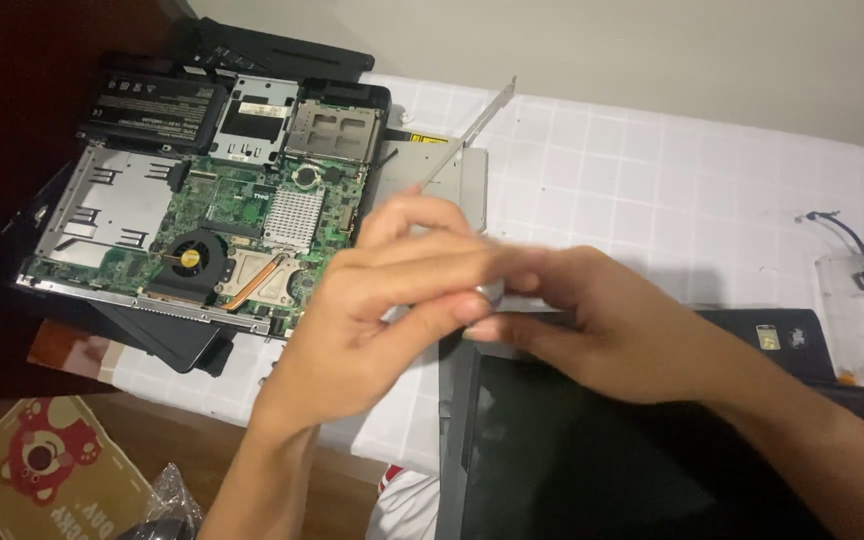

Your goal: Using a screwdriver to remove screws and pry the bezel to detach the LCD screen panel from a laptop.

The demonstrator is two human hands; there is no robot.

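bench (652, 170): white cloth cover, grey grid lines, soft and flat; carries all the parts.
laptop base (202, 200): opened shell on the bench, left of the hands; green circuit board bare, black plastic rim, hard edges.
screen panel (592, 450): black, glossy, flat; below the hands, right of the laptop base.
optical drive (462, 175): thin grey metal slab, touching the laptop base's right edge.
left hand (372, 320): closed, fingertips pinching the lower end of the metal strip.
right hand (592, 325): closed on the same end from the other side; exact contact blurred.
metal strip (482, 115): long, thin, silvery bracket, tilted up away from the hands, over the optical drive.
fan (190, 258): round, black, yellow hub, at the laptop base's front edge.
doing it well: judged, keep a firm two-hand pinch, move slowly, keep the strip's free end off the bare board.
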